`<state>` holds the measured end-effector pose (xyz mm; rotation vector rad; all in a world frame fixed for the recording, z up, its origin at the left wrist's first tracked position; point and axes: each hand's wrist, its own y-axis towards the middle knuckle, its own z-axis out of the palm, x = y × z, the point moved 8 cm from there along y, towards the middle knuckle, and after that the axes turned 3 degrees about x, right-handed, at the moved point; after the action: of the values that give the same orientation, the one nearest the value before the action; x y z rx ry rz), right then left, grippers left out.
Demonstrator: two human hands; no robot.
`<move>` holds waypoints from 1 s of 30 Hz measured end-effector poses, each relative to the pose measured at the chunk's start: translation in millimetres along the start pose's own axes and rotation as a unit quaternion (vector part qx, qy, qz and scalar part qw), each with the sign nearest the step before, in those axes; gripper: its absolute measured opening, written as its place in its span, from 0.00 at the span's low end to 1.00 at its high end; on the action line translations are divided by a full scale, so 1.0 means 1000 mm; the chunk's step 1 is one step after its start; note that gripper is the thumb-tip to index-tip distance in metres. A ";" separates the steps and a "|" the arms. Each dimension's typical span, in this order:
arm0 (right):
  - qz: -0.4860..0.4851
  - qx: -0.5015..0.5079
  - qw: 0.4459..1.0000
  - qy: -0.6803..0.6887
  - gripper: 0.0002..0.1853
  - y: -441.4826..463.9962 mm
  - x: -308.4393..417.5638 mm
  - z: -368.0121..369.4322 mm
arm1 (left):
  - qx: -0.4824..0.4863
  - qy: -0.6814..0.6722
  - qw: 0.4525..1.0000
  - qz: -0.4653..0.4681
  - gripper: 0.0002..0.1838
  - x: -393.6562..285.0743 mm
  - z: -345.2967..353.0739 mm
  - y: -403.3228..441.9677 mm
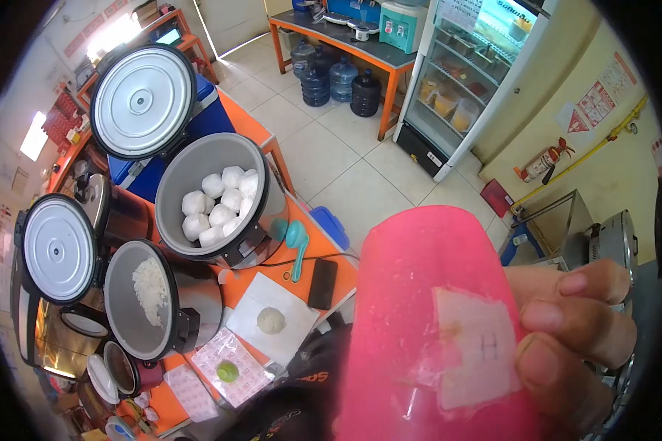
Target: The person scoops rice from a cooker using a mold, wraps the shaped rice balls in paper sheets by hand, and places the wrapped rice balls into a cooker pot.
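My right hand (577, 331) is closed on a pink plastic cup-like thing (397, 294), held up close to the camera. Its fingertips press on a taped paper label (478, 349) marked "H". My left hand does not show clearly. Below and to the left, a rounded portion of rice (271, 320) lies on a white paper sheet (246, 345). A small green cup (227, 370) stands on printed wrapping paper (254, 378). One open rice cooker (143, 294) contains loose rice (151, 290); the larger one (171, 198) holds several white wrapped bundles (221, 214).
On the orange table (342, 275) lie a black phone (322, 284) and turquoise spoons (299, 253). Raised cooker lids (143, 99) stand at the left. Beyond the tiled floor are water bottles (342, 79) and a glass-door fridge (456, 81). A fire extinguisher (543, 162) hangs on the right wall.
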<state>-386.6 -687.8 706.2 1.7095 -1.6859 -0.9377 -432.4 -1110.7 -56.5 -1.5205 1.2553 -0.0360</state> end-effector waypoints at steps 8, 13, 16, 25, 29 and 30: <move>0.025 0.046 0.998 0.020 0.22 -0.005 -0.029 0.007 | 0.019 0.023 0.999 -0.031 0.18 0.013 -0.005 -0.019; 0.041 0.061 0.996 0.053 0.21 -0.015 -0.046 0.017 | 0.030 0.036 0.998 -0.042 0.18 0.020 -0.007 -0.027; 0.072 -0.003 0.992 0.105 0.20 -0.046 -0.064 0.033 | 0.038 0.042 0.998 -0.040 0.19 0.023 -0.004 -0.026; 0.162 0.002 0.899 0.408 0.42 -0.102 -0.081 0.197 | -0.037 -0.018 0.998 0.055 0.19 0.009 -0.005 -0.012; 0.255 0.277 0.778 0.503 0.41 -0.175 -0.022 0.326 | -0.151 -0.200 0.965 0.078 0.15 -0.039 -0.018 -0.014; 0.293 0.354 0.723 0.516 0.41 -0.205 -0.005 0.360 | -0.178 -0.201 0.957 0.112 0.13 -0.038 -0.019 -0.005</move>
<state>-547.9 -641.5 327.8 1.4035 -1.5679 0.9608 -457.0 -1098.1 -23.7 -1.5735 1.1295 0.6497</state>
